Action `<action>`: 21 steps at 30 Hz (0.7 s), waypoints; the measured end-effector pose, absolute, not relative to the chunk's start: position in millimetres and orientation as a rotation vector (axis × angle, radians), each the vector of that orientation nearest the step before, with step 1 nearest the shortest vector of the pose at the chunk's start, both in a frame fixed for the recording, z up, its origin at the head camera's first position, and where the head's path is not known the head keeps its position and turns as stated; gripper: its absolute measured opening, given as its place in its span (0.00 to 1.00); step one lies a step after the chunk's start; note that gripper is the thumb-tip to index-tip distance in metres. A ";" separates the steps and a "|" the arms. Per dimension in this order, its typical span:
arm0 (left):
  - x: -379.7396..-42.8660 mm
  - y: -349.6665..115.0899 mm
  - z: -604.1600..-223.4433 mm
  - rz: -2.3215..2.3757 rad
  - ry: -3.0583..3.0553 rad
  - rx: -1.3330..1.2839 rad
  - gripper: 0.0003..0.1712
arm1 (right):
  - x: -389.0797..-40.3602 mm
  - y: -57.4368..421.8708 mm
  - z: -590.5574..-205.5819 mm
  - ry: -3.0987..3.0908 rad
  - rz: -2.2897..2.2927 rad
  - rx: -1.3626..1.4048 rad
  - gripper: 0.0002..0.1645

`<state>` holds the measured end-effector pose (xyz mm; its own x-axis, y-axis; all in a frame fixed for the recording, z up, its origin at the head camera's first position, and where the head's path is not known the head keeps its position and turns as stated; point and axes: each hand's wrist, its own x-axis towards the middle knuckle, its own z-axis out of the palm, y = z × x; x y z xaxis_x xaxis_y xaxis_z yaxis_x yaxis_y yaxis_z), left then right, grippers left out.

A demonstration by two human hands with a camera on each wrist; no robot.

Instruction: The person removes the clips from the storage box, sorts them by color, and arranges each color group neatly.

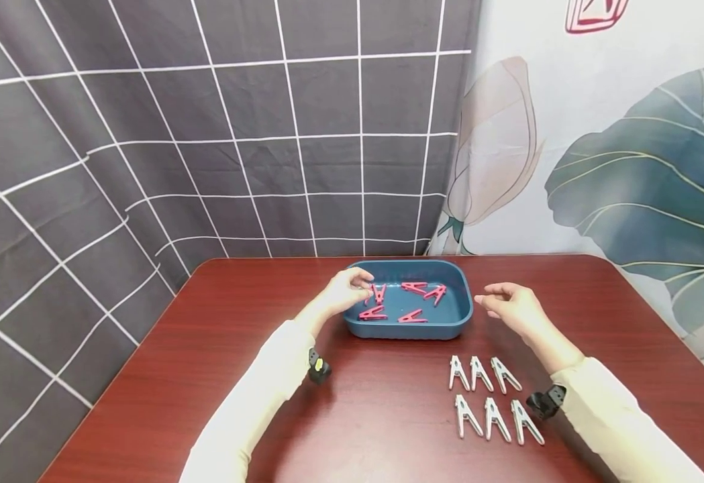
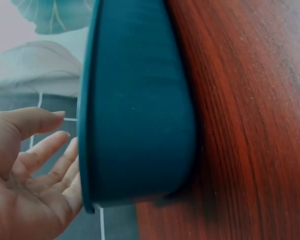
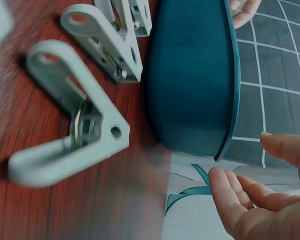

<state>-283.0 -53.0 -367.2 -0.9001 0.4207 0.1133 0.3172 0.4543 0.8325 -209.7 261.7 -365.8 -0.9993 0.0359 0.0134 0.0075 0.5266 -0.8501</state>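
Observation:
A blue rectangular tub point(image 1: 409, 331) stands near the table's far edge, with several pink clothespins point(image 1: 412, 316) scattered on its floor. At the tub's left end is my left hand point(image 1: 345, 291), thumb and fingers apart, its fingers overlapping the rim in the head view. In the left wrist view that hand's palm point(image 2: 27, 205) shows with nothing in it. Just off the tub's right end hovers my right hand point(image 1: 517, 308), fingers loosely bent and thumb apart, holding nothing. The right wrist view shows its fingertips point(image 3: 221, 181) close to the tub's rim point(image 3: 235, 100).
Several white clothespins point(image 1: 492, 420) lie in two rows on the red-brown wooden table point(image 1: 255, 302), in front of the tub and left of my right forearm. Behind the table hang a grey gridded curtain point(image 1: 327, 161) and a white cloth with a lotus print point(image 1: 503, 147).

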 end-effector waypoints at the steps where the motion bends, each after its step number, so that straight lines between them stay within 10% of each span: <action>1: -284.2 -51.2 -368.2 1.402 2.596 0.672 0.18 | -211.5 261.0 -366.9 -2.715 1.524 -0.037 0.33; 21: -293.1 -23.6 -374.6 0.584 2.770 0.714 0.20 | -239.8 261.4 -383.9 -2.646 1.748 0.073 0.39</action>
